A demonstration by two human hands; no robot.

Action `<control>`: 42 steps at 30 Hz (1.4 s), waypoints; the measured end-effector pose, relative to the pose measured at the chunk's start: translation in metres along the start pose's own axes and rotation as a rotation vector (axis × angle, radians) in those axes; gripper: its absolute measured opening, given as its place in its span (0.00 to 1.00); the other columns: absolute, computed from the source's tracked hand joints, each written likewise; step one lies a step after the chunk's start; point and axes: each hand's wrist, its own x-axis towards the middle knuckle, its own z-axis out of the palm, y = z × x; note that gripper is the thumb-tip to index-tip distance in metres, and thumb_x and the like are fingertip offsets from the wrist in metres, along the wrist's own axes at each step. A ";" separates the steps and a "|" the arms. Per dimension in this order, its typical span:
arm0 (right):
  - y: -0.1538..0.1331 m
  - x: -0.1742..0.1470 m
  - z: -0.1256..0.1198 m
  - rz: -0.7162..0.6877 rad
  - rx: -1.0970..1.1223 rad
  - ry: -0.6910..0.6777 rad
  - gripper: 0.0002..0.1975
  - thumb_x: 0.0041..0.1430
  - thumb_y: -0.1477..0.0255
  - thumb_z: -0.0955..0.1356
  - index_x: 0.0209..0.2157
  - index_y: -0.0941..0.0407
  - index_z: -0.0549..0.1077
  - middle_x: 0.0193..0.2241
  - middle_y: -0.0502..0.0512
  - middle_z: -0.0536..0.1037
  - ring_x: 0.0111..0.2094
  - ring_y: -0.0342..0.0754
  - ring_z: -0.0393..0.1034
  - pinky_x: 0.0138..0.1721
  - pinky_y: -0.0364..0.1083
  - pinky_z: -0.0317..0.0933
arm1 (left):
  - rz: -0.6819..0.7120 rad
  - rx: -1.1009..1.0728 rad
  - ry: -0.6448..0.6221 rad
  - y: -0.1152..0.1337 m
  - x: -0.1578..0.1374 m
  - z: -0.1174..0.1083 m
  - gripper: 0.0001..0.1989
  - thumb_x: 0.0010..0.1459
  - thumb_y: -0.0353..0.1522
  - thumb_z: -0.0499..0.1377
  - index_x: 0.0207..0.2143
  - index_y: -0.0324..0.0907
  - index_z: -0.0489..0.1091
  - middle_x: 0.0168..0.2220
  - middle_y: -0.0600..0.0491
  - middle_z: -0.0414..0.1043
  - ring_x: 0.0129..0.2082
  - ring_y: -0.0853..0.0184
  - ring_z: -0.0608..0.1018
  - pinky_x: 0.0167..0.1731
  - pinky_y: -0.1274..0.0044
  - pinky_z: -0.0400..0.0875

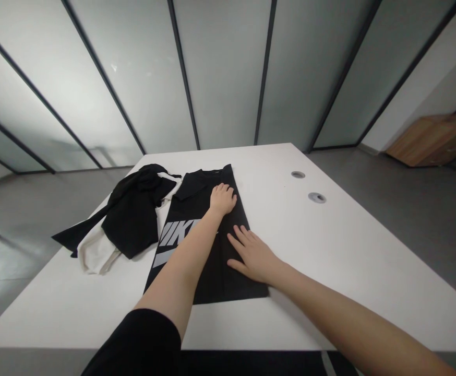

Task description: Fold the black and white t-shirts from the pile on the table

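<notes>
A black T-shirt (212,277) with large pale grey lettering lies flat on the white table, one sleeve folded inward near its far end. On its upper part rests my left hand (223,199), palm down, fingers loosely extended. My right hand (253,256) lies flat and spread on the shirt's right side, nearer to me. My left forearm crosses over the print and hides part of the letters. Just left of the shirt is a loose heap of black and white clothing (132,219), partly touching it at the far end.
The white table (349,271) has two round grommets (298,175) toward its right side. A frosted glass partition (224,73) with dark frames stands behind it. A wooden cabinet (427,141) is on the floor at the far right.
</notes>
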 end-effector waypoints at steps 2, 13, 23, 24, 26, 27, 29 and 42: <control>0.005 0.001 -0.002 0.011 -0.010 0.008 0.41 0.73 0.49 0.66 0.76 0.61 0.61 0.77 0.72 0.52 0.77 0.71 0.46 0.74 0.67 0.48 | -0.012 0.056 -0.006 0.010 -0.001 -0.006 0.20 0.73 0.37 0.53 0.57 0.36 0.77 0.62 0.33 0.72 0.66 0.44 0.69 0.67 0.56 0.59; 0.014 0.006 -0.004 0.085 -0.033 0.007 0.43 0.74 0.51 0.65 0.76 0.65 0.58 0.77 0.76 0.50 0.77 0.73 0.43 0.75 0.67 0.47 | -0.213 0.103 -0.167 0.035 -0.053 -0.002 0.30 0.75 0.42 0.46 0.72 0.37 0.64 0.75 0.37 0.59 0.74 0.44 0.62 0.68 0.55 0.61; 0.004 -0.008 -0.004 -0.147 0.014 -0.122 0.43 0.75 0.48 0.63 0.78 0.61 0.55 0.78 0.70 0.46 0.79 0.70 0.36 0.76 0.67 0.39 | -0.179 0.079 -0.222 0.004 -0.022 0.007 0.36 0.75 0.44 0.42 0.78 0.37 0.52 0.79 0.41 0.46 0.79 0.47 0.51 0.75 0.54 0.48; 0.004 -0.009 -0.005 -0.173 0.030 -0.141 0.42 0.75 0.49 0.63 0.78 0.61 0.55 0.78 0.70 0.46 0.79 0.69 0.37 0.77 0.65 0.39 | -0.176 0.078 -0.218 0.001 -0.017 0.007 0.35 0.75 0.44 0.42 0.78 0.36 0.52 0.79 0.40 0.46 0.79 0.47 0.51 0.74 0.53 0.48; 0.003 -0.009 -0.010 -0.227 0.065 -0.171 0.42 0.75 0.50 0.63 0.78 0.62 0.55 0.78 0.70 0.47 0.79 0.68 0.38 0.77 0.64 0.39 | -0.167 0.070 -0.203 -0.006 -0.010 0.008 0.35 0.75 0.43 0.43 0.78 0.36 0.53 0.79 0.40 0.47 0.79 0.47 0.51 0.74 0.53 0.49; 0.002 -0.009 -0.013 -0.251 0.083 -0.180 0.41 0.76 0.51 0.63 0.77 0.62 0.56 0.78 0.70 0.48 0.79 0.67 0.40 0.77 0.64 0.40 | -0.161 0.062 -0.193 -0.008 -0.008 0.009 0.35 0.75 0.43 0.44 0.77 0.37 0.54 0.79 0.40 0.48 0.79 0.47 0.52 0.74 0.53 0.49; 0.002 -0.009 -0.021 -0.287 0.126 -0.178 0.36 0.77 0.55 0.63 0.76 0.61 0.60 0.77 0.69 0.53 0.78 0.67 0.45 0.75 0.64 0.44 | -0.154 0.040 -0.168 -0.013 -0.005 0.012 0.33 0.75 0.43 0.46 0.76 0.39 0.56 0.78 0.40 0.51 0.78 0.47 0.53 0.74 0.53 0.50; 0.001 0.000 -0.034 -0.471 0.379 -0.112 0.12 0.72 0.74 0.67 0.38 0.57 0.84 0.36 0.56 0.81 0.37 0.49 0.74 0.44 0.48 0.66 | -0.074 -0.034 0.066 -0.015 -0.023 0.015 0.18 0.73 0.34 0.53 0.55 0.42 0.79 0.57 0.43 0.77 0.54 0.55 0.78 0.59 0.65 0.72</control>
